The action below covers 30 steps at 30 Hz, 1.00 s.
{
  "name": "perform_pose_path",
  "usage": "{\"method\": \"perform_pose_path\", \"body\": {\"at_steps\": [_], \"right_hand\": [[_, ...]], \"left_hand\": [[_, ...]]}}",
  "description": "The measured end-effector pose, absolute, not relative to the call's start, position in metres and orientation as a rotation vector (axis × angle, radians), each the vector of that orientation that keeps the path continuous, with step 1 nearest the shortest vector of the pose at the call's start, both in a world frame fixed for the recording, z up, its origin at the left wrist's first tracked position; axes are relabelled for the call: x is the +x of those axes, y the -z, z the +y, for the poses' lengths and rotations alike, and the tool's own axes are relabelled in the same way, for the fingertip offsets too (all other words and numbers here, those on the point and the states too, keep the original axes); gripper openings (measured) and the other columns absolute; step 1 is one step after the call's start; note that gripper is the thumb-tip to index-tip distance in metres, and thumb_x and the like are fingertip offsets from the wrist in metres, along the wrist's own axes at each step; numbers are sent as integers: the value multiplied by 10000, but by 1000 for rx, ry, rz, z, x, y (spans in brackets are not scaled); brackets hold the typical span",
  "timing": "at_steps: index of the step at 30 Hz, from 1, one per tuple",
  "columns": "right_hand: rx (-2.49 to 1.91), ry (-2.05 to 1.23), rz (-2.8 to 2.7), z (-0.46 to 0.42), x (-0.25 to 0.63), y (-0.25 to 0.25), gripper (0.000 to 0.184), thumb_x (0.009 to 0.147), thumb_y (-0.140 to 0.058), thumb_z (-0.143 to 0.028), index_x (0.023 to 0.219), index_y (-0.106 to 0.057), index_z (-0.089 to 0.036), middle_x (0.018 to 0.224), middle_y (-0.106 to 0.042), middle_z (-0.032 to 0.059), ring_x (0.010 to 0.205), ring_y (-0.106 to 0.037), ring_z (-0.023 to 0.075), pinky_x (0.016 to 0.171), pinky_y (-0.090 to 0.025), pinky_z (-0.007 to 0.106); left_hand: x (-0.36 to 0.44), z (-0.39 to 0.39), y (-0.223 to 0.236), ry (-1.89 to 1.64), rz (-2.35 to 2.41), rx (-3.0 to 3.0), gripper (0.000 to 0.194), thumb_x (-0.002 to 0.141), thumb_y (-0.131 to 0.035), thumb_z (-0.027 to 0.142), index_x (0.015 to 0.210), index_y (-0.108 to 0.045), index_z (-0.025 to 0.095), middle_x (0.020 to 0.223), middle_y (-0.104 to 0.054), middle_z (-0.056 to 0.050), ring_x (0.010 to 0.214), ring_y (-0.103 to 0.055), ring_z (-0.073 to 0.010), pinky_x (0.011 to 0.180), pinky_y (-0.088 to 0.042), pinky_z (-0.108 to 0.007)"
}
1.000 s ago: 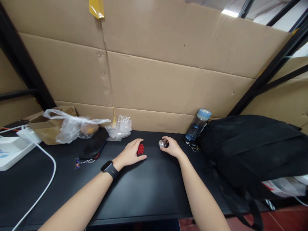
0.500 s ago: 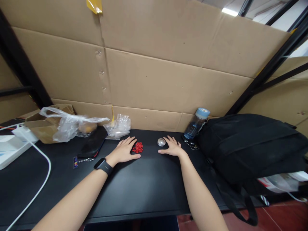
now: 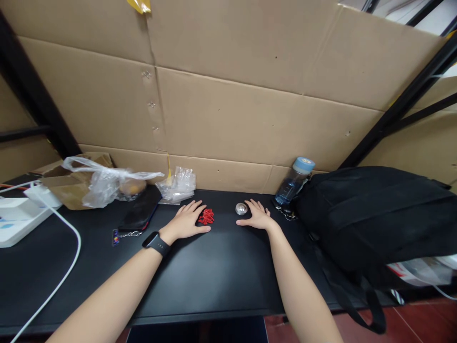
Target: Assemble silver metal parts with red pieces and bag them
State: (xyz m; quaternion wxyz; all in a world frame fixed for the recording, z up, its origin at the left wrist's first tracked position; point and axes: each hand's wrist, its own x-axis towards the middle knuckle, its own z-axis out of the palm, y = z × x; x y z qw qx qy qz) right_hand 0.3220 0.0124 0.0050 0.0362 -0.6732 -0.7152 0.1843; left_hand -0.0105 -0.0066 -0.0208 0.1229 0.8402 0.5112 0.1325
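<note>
On the black tabletop (image 3: 214, 276), my left hand (image 3: 186, 221) lies with its fingers spread, just left of a small heap of red cord-like pieces (image 3: 206, 216). Its thumb passes below the heap, and nothing is gripped. My right hand (image 3: 257, 215) also rests open, thumb and fingers apart. Between its thumb and fingertips sits a small round silver object (image 3: 241, 208), shiny and domed; whether a fingertip touches it I cannot tell. A dark smartwatch (image 3: 156, 243) is on my left wrist.
Left of my hands are a black pouch (image 3: 141, 208) with a keychain, a knotted plastic bag (image 3: 103, 183), a cardboard box (image 3: 71, 190) and a white power strip (image 3: 21, 221). Clear plastic packets (image 3: 180, 185) lie behind. At right stand a blue-capped bottle (image 3: 293, 181) and a black backpack (image 3: 378, 219).
My right hand, earlier closed around the silver object, has let go and spread its fingers beside it. My left hand has opened out and uncovered more of the red heap.
</note>
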Motion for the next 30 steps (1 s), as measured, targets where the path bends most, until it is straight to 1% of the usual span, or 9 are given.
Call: {"method": "perform_pose_path", "body": {"at_steps": [6, 11, 13, 15, 17, 19, 21, 26, 30], "right_hand": [[-2043, -570, -2198, 11, 321, -6, 1177, 590, -735, -806, 1573, -270, -357, 1687, -150, 84, 1547, -51, 400, 1179, -73, 663], [-1958, -506, -2181, 9, 320, -7, 1104, 602, -803, -707, 1541, -344, -353, 1652, -249, 110, 1521, -170, 393, 1164, -161, 630], [-1886, -479, -2171, 8, 318, -8, 1016, 638, -809, -660, 1512, -400, -343, 1631, -295, 115, 1497, -233, 383, 1145, -220, 603], [-1808, -441, -2151, 7, 316, -9, 864, 697, -788, -619, 1452, -485, -330, 1601, -351, 109, 1461, -300, 368, 1119, -272, 575], [-1757, -394, -2127, 7, 314, -9, 688, 758, -760, -560, 1372, -568, -315, 1553, -423, 97, 1411, -371, 346, 1093, -309, 543], [-1744, -351, -2115, 8, 312, -8, 550, 799, -736, -491, 1302, -619, -303, 1490, -493, 87, 1355, -432, 327, 1060, -340, 512], [-1754, -329, -2110, 9, 311, -7, 471, 817, -722, -443, 1258, -644, -296, 1435, -541, 81, 1303, -474, 318, 1027, -362, 487], [-1747, -333, -2078, 10, 311, -6, 416, 804, -740, -389, 1197, -655, -284, 1345, -600, 65, 1230, -518, 300, 993, -369, 455], [-1734, -341, -2073, 10, 312, -7, 399, 785, -755, -371, 1160, -649, -287, 1304, -615, 52, 1209, -520, 294, 978, -370, 449]], "left_hand": [[-10, -7, 22, -410, 1505, 2441, 959, 803, -495, 826, 1538, -413, 215, 1643, -303, -133, 1521, -228, -391, 1212, -231, -556], [-7, -9, 16, -610, 1407, 2488, 832, 816, -617, 694, 1494, -443, 245, 1546, -449, -123, 1426, -402, -346, 1168, -315, -486], [-3, -12, 11, -725, 1369, 2503, 647, 875, -600, 605, 1426, -515, 277, 1481, -514, -91, 1364, -466, -305, 1141, -336, -459], [3, -15, 7, -808, 1373, 2501, 421, 950, -528, 502, 1307, -614, 297, 1401, -576, -62, 1311, -503, -273, 1107, -348, -445], [8, -18, 5, -848, 1400, 2493, 311, 977, -492, 420, 1189, -684, 297, 1321, -621, -50, 1262, -527, -259, 1063, -361, -437], [11, -19, 5, -860, 1426, 2482, 265, 964, -514, 380, 1110, -717, 293, 1261, -645, -46, 1218, -544, -260, 1023, -371, -435], [14, -19, 6, -867, 1446, 2466, 229, 942, -543, 356, 1051, -733, 288, 1220, -657, -43, 1181, -552, -262, 991, -378, -432], [17, -19, 4, -862, 1431, 2451, 153, 904, -586, 310, 967, -721, 276, 1170, -663, -35, 1106, -566, -252, 915, -391, -407], [19, -22, 0, -860, 1426, 2431, 112, 892, -615, 317, 914, -712, 267, 1164, -663, -33, 1101, -563, -253, 912, -376, -411]]}}
